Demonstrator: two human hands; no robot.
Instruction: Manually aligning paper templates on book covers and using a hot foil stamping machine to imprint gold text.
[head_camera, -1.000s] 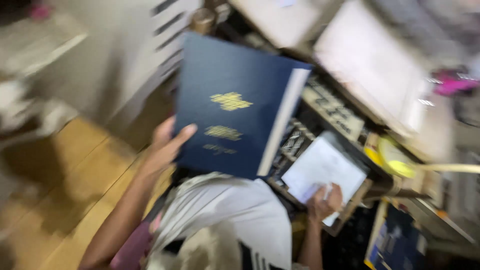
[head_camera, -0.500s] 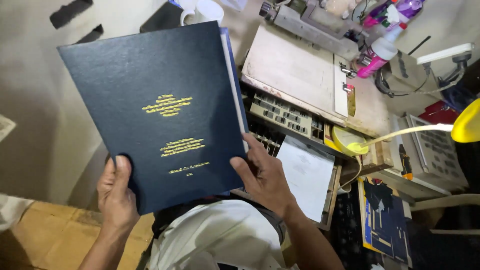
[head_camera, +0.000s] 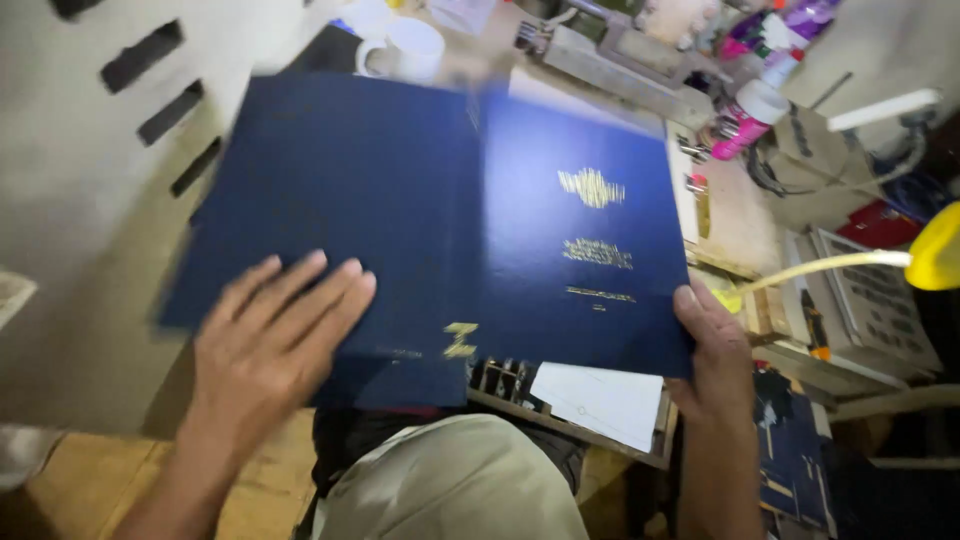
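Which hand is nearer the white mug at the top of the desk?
Left. The left hand lies flat on the dark blue book, below the white mug; the right hand holds the book's lower right corner, farther away.

Left hand (head_camera: 270, 335): palm down, laid flat, back of the hand toward the camera.
Left fingers (head_camera: 318, 290): four stretched out and slightly spread, pointing up and to the right.
Left forearm: bare, running in from the lower left corner.
Right hand (head_camera: 715, 350): curled in a grip, thumb on top pointing up.
Right forearm: bare, rising from the bottom edge.
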